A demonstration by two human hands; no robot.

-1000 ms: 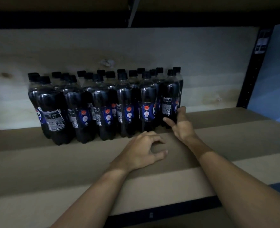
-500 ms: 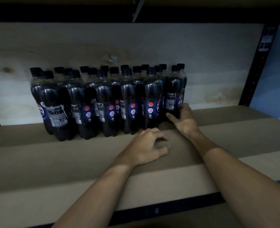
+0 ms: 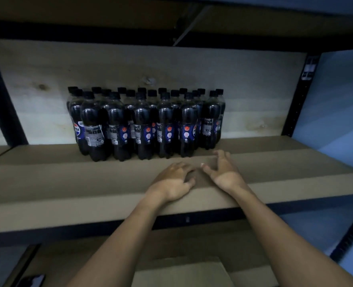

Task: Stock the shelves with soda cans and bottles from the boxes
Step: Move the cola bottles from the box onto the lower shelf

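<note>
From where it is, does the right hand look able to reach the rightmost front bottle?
Probably yes. The right hand is open on the shelf, just short of the rightmost front bottle, with only bare board between them.

Dark bottles (image 3: pixel 144 129), blue labels, black caps

Bottles (image 3: pixel 146 125) block the shelf's (image 3: pixel 67 183) back left; front and right lie open

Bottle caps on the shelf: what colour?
Black, every cap visible on the soda bottles, seen in the head view, the only one available.
</note>
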